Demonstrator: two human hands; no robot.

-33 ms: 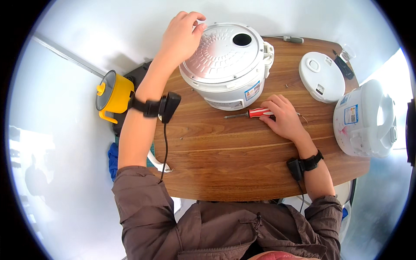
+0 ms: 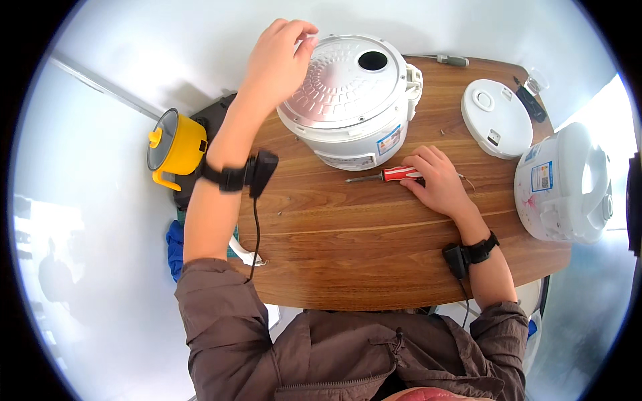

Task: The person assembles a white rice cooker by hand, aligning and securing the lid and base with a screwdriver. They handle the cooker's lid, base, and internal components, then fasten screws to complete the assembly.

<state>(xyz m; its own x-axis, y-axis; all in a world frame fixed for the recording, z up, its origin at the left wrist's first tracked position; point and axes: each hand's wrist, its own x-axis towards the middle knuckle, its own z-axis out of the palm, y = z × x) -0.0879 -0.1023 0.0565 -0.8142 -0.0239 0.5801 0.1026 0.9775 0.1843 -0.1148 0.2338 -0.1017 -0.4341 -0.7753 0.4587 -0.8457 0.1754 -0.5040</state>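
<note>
A white rice cooker [image 2: 361, 144] stands at the far middle of the table, its metal inner cover [image 2: 334, 87] uncovered, with a round dark hole at the right and small screws round the rim. My left hand [image 2: 281, 61] is at the far left of that rim, thumb and fingertips drawn together in a pinch. Whatever they hold, if anything, is too small to tell. In front of the cooker, my right hand [image 2: 436, 179] rests on the table with its fingers round the end of a red-and-white screwdriver [image 2: 398, 174], whose shaft points left.
A round white lid [image 2: 496, 120] lies at the right, near another white rice cooker [image 2: 562, 184]. A grey-handled screwdriver [image 2: 455, 61] lies at the back. At the left are a yellow pot [image 2: 182, 144] and a white curved handle [image 2: 245, 250]. Small screws [image 2: 441, 132] dot the tabletop.
My left forearm and wrist have shifted very slightly, with the fingertips still by the cooker's rim. My right hand and the screwdriver have not moved.
</note>
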